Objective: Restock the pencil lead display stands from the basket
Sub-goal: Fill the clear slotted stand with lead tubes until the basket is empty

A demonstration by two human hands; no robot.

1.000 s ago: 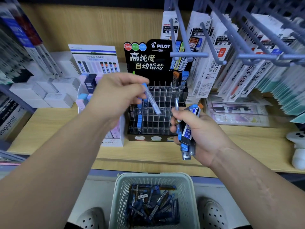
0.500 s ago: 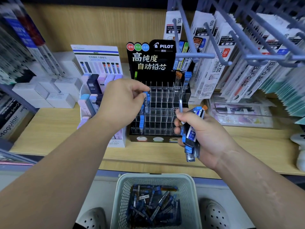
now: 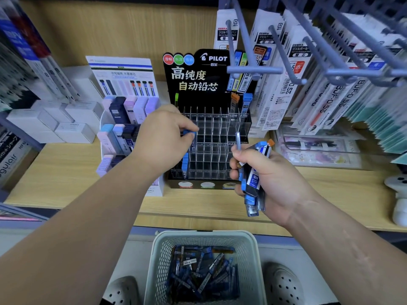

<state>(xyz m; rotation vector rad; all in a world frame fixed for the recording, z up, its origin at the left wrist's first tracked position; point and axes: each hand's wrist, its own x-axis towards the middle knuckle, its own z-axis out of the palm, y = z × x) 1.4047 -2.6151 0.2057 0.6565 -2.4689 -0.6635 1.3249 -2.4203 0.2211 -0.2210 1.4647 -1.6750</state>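
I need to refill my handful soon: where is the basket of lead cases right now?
In the head view the white basket sits low and central, on the floor below the wooden shelf edge, between the person's two shoes, directly under the Pilot display stand.

The Pilot display stand (image 3: 209, 148) sits on the wooden shelf (image 3: 66, 172). Left of the stand, touching it, is a second lead stand (image 3: 123, 137); further left lie stacked boxes (image 3: 55, 124). Right of the stand hang refill packets (image 3: 308, 84). Before and below the stand sits the basket (image 3: 207, 241), with lead cases (image 3: 202, 271) in it.
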